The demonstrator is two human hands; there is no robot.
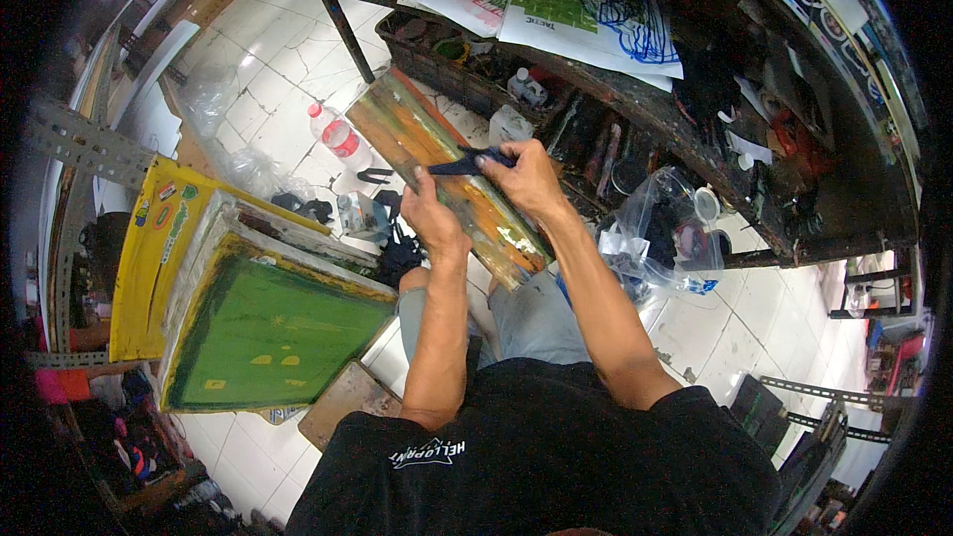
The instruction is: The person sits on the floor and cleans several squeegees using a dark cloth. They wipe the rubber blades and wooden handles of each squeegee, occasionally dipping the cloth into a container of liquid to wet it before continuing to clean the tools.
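A long, paint-stained wooden board [412, 129] rests slantwise over my lap, its far end near the shelf's leg. Brown, orange and yellow-green streaks run along its length. My left hand [434, 218] is closed on the board's left edge, with the thumb on top. In my right hand [528, 181] a dark rag [459, 168] is bunched against the board's face. One end of the rag reaches across toward my left thumb. The fingers of my left hand beneath the board are hidden.
Left of my legs lean a green printing screen [283, 328] and a yellow panel [149, 258]. A bottle with a red label [338, 131] stands on the tiles. Ahead and right is a dark shelf [615, 89] with printed sheets; a clear plastic bag [650, 238] lies below.
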